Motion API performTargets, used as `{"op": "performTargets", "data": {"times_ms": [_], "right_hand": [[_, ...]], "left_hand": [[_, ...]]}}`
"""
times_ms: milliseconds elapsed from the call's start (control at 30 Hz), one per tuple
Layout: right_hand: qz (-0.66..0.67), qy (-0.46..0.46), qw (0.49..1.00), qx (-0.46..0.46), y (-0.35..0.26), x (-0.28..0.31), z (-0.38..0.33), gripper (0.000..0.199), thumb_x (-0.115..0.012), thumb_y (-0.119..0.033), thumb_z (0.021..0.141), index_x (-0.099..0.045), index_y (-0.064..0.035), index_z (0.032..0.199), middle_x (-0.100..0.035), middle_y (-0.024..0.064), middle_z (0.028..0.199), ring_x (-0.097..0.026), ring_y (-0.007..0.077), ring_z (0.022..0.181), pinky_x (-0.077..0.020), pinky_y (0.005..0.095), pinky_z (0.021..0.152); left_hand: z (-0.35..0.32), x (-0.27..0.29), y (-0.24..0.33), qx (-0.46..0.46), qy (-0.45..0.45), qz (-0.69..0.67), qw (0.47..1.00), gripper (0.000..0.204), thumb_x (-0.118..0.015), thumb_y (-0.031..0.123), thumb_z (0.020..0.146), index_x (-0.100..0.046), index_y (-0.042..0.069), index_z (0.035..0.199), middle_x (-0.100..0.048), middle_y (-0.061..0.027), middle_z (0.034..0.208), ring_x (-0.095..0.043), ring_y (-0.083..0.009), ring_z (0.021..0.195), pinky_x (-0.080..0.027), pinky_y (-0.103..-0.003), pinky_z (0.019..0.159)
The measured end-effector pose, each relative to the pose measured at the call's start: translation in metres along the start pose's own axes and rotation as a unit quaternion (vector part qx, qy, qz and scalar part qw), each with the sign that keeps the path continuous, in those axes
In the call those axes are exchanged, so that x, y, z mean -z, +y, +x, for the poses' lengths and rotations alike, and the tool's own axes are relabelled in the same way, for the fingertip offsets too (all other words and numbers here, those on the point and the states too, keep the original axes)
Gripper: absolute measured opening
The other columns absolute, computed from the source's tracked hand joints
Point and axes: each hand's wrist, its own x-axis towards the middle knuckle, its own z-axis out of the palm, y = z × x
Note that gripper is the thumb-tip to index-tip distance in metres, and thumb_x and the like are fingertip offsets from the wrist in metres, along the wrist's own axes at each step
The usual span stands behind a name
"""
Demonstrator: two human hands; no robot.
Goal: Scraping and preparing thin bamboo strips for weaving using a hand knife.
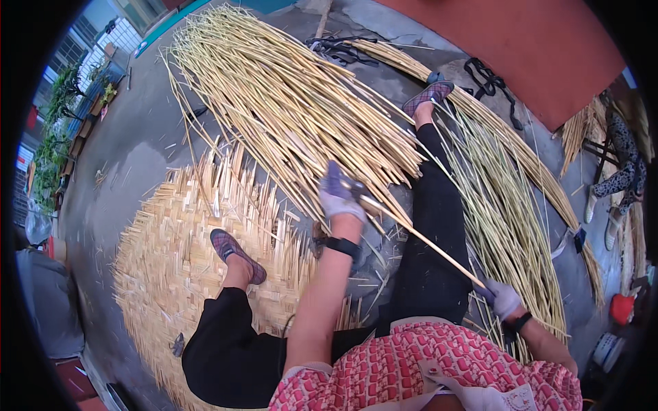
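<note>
My right hand [504, 299], in a white glove with purple fingers, is closed round a long pale reed stalk [442, 252]. The stalk runs up and left to my left hand [339, 193], gloved the same way. That hand is closed on a small dark tool [357, 190], blurred, at the stalk's far end. Whether its fingers also grip the stalk I cannot tell. Beyond my left hand lies a big heap of yellow-green reed stalks [274, 89]. A greener bundle of stalks [504, 185] lies at the right, beside my outstretched leg.
A round woven mat [178, 253] with ragged edges lies under my left foot. Black straps [492, 85] lie near a tied bundle. Potted plants [65, 96] line the far left. Another person's legs [617, 171] show at the far right, below a red wall [521, 48].
</note>
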Motion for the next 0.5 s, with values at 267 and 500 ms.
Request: {"op": "performTargets", "data": {"times_ms": [267, 500], "right_hand": [[0.109, 0.021, 0.991, -0.079, -0.013, -0.014, -0.007, 0.028, -0.059, -0.032, 0.09, -0.054, -0.0061, 0.101, -0.064, 0.0229, 0.087, -0.062, 0.0397, 0.083, -0.0487, 0.0425, 0.07], [-0.072, -0.036, 0.989, -0.124, -0.003, -0.009, -0.075, 0.03, -0.064, -0.033, 0.086, -0.055, -0.0078, 0.073, -0.056, 0.0182, 0.061, -0.057, 0.0395, 0.058, -0.0435, 0.0444, 0.05]], "left_hand": [[-0.042, -0.008, -0.043, 0.049, 0.018, 0.069, 0.996, 0.017, -0.068, 0.022, 0.086, -0.06, 0.013, 0.096, -0.056, 0.0034, 0.071, -0.055, -0.0121, 0.062, -0.045, -0.027, 0.054], [0.015, 0.008, 0.035, -0.075, -0.025, 0.104, 0.991, 0.024, -0.07, 0.033, 0.082, -0.055, 0.013, 0.081, -0.054, 0.0009, 0.062, -0.049, -0.0141, 0.044, -0.042, -0.027, 0.038]]}}
